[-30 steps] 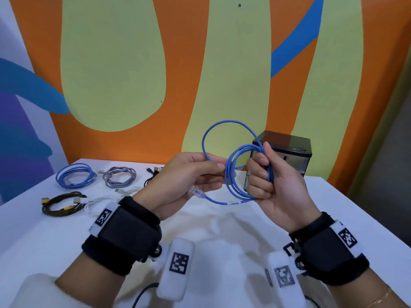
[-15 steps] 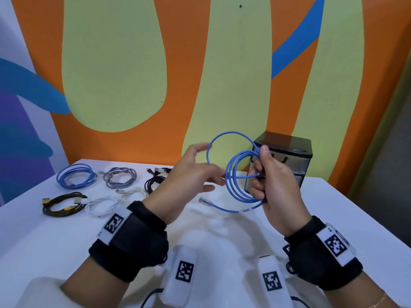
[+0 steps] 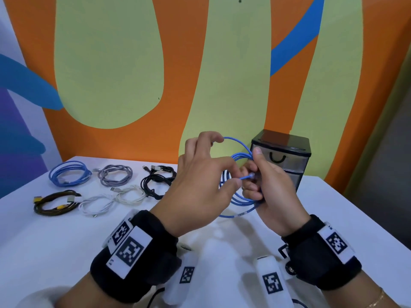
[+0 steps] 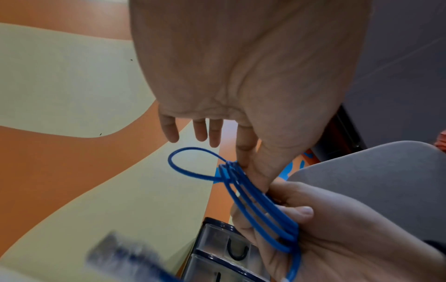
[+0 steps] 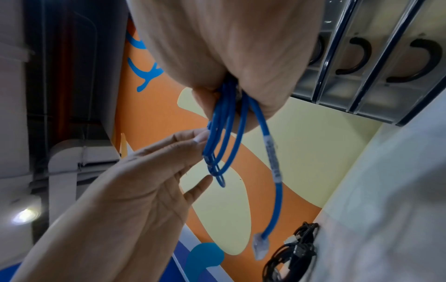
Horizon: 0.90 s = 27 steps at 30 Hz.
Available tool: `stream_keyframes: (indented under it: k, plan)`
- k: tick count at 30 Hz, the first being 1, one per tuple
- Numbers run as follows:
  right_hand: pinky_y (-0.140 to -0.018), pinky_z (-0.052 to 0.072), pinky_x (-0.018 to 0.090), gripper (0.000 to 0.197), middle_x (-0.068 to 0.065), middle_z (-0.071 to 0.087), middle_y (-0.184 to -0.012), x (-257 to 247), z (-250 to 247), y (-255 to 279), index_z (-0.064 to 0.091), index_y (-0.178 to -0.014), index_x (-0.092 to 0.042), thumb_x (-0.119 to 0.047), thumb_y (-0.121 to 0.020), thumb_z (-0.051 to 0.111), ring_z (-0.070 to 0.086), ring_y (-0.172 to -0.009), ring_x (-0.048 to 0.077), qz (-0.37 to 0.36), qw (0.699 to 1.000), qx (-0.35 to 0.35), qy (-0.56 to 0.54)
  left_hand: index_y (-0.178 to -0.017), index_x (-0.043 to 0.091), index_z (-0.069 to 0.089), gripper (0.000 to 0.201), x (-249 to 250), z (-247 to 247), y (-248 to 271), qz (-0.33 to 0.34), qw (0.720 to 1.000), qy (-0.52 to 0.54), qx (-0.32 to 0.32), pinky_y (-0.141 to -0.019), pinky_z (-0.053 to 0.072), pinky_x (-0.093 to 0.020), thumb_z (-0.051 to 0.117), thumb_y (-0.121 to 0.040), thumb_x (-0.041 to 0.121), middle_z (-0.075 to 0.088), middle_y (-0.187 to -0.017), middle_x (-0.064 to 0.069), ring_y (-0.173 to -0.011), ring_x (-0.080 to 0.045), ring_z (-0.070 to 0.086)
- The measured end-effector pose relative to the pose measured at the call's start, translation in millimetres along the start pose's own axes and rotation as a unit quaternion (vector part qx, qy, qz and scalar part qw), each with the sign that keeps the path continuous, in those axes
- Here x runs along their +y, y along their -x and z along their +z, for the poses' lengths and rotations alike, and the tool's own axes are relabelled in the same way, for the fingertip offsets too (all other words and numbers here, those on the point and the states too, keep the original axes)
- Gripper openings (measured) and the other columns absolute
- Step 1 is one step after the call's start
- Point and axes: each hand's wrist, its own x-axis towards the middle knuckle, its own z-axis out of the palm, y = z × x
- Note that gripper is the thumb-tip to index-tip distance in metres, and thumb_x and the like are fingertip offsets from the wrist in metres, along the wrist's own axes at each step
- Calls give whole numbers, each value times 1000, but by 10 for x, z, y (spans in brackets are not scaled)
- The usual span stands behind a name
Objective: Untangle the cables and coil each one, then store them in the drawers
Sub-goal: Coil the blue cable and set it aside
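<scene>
A thin blue cable point(image 3: 239, 200) is wound in several loops above the table, with one larger loop point(image 3: 235, 142) standing up. My right hand point(image 3: 259, 174) grips the bundle of loops on its right side, thumb on top. Thumb and forefinger of my left hand point(image 3: 237, 179) pinch the cable just behind its clear plug, right against the right hand's fingers. In the left wrist view the blue cable point(image 4: 260, 206) runs from that pinch into the right fist. The right wrist view shows the other plug point(image 5: 260, 245) hanging free. The black drawer unit point(image 3: 281, 156) stands just behind the hands, drawers closed.
Coiled cables lie on the white table point(image 3: 44, 245) at the left: a blue coil point(image 3: 70, 176), a grey coil point(image 3: 115, 177), a black cable point(image 3: 159, 181), two white cables point(image 3: 131, 194), and a black-and-yellow cable point(image 3: 55, 202). An orange and green wall stands behind.
My left hand let go of the cable, opened, then moved right and now pinches the plug end against the right hand. The right hand kept its grip on the loops.
</scene>
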Motion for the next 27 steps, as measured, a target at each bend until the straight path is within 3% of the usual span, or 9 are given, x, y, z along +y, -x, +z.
stream_keyframes:
  k: [4,9,12,15,17,20,22,25,27]
  plan:
    - [-41,21,17,39,-3,39,-68,-62,-65,-50,43,-76,-17,-36,-109,51,28,-49,9,72,991,-22,-109,-94,34,70,10,56,56,-18,-62,986,154,-1,-105,29,-16,70,-102,29,37,-137,16,-137,-11,35]
    - [-39,20,18,38,-2,41,-72,-88,-200,-109,45,-75,-18,-38,-107,49,25,-52,9,142,962,-61,-227,-103,29,74,4,76,47,-44,-88,945,312,36,-102,46,-30,70,-103,32,54,-131,6,-124,-7,56]
    - [-35,23,19,39,-6,27,-67,-52,-264,-171,42,-76,-20,-40,-109,49,23,-50,8,118,966,-4,-228,-100,35,74,5,100,-65,-76,-81,914,391,73,-94,46,-31,70,-98,37,69,-123,6,-103,-9,61]
    - [-34,21,18,41,-7,26,-59,-32,-339,-242,42,-75,-20,-38,-111,46,24,-45,7,60,970,91,-219,-98,31,74,9,127,-210,-56,-54,845,532,-2,-76,49,-28,67,-98,26,75,-114,-6,-83,-16,65]
    - [-35,17,18,41,-7,28,-56,-60,-413,-285,42,-76,-20,-38,-112,44,23,-43,7,31,964,133,-228,-100,20,73,9,135,-300,-8,-33,817,570,-82,-74,54,-27,65,-97,19,75,-113,-18,-81,-23,70]
    - [-34,16,19,43,-8,27,-55,-141,-511,-312,42,-75,-21,-41,-112,41,22,-42,6,1,950,140,-279,-93,1,76,25,95,-345,20,-37,830,533,-161,-85,57,-31,54,-99,9,76,-108,-24,-90,-29,71]
    - [-33,17,22,43,-8,25,-56,-199,-544,-299,42,-74,-21,-40,-113,40,21,-41,7,-20,944,116,-307,-86,-7,78,38,58,-350,-2,-67,855,489,-157,-85,57,-31,48,-102,12,77,-104,-24,-89,-28,69]
    - [-33,22,26,43,-9,24,-58,-270,-575,-260,42,-73,-21,-38,-112,40,22,-42,8,-32,930,67,-361,-86,5,83,20,7,-379,-35,-75,919,376,-92,-80,56,-26,71,-100,13,80,-99,-20,-83,-21,69]
    - [-33,24,27,43,-9,23,-60,-294,-587,-241,42,-73,-21,-38,-112,40,23,-43,9,-34,920,41,-388,-101,7,82,10,-2,-406,-33,-87,932,345,-64,-72,52,-15,76,-94,4,79,-94,-17,-78,-14,71]
